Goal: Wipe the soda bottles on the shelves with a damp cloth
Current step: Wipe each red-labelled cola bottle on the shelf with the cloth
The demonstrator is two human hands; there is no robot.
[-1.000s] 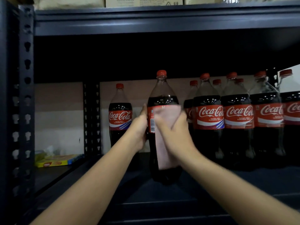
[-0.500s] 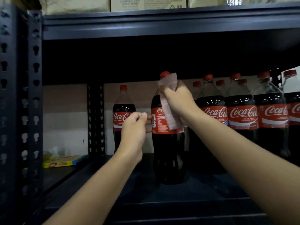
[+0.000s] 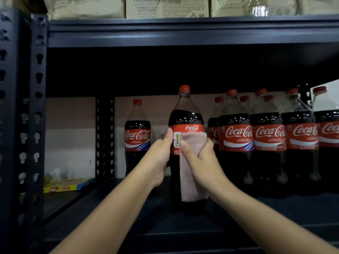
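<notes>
A tall cola bottle with a red cap stands upright near the front of the dark shelf. My left hand grips its left side at label height, thumb on the label. My right hand presses a pale pink cloth against the bottle's front, from the label down over the lower body. A lone cola bottle stands behind to the left. A row of several cola bottles fills the right.
A perforated dark metal upright frames the left edge, with another post at the back. A yellow and blue packet lies on the adjoining shelf to the left. Cardboard boxes sit on the shelf above.
My right hand has brought the cloth down from the bottle's neck to its label and lower body. My left hand has gone from a loose fist beside the bottle to gripping it.
</notes>
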